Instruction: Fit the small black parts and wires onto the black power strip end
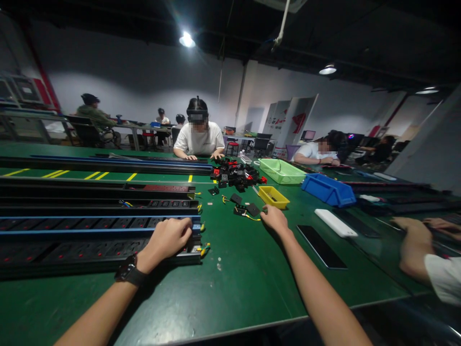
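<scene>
My left hand (169,240) curls its fingers over the end of the long matte-black power strip (90,252), well left of the yellow tray (273,196). My right hand (275,218), just nearside of that tray, touches a flat black plate (252,209); I cannot tell whether its fingers grip it. I judge its loose yellow wire could snag and drag neighbouring parts across the smooth green table (234,288).
</scene>
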A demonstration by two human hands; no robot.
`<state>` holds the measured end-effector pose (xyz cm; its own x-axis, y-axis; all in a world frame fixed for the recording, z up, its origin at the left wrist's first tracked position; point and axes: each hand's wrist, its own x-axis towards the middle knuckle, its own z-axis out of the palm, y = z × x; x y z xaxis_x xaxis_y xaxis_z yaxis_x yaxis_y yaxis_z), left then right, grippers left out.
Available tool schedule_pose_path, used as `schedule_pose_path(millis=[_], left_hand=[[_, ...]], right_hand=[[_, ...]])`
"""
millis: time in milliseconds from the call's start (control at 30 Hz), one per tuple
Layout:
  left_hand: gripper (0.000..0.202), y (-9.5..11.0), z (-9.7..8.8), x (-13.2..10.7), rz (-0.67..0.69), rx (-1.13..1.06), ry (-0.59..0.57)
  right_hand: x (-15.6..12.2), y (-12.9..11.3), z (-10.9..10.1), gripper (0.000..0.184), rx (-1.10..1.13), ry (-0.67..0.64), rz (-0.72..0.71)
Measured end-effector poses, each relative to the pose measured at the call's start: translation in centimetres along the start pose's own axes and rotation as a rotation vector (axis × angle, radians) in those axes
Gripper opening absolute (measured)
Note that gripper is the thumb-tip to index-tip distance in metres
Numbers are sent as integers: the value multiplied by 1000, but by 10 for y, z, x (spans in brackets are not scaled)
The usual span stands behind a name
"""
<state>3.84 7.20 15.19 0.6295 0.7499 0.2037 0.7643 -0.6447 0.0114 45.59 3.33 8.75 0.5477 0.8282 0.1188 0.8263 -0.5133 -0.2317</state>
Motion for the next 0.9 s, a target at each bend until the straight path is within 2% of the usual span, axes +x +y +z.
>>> schedule_pose_path(millis=[400,800,900], left_hand=[[30,1,-4,-1,-10,12,-13],[31,2,-4,-1,12,-1,10],[31,2,-4,-1,18,-13,14]], right_hand=[[-3,-2,-2,38,-49,-10,-31],[-6,-4,-5,41,-36,-38,-3],[-10,-7,-8,41,-43,1,-7]])
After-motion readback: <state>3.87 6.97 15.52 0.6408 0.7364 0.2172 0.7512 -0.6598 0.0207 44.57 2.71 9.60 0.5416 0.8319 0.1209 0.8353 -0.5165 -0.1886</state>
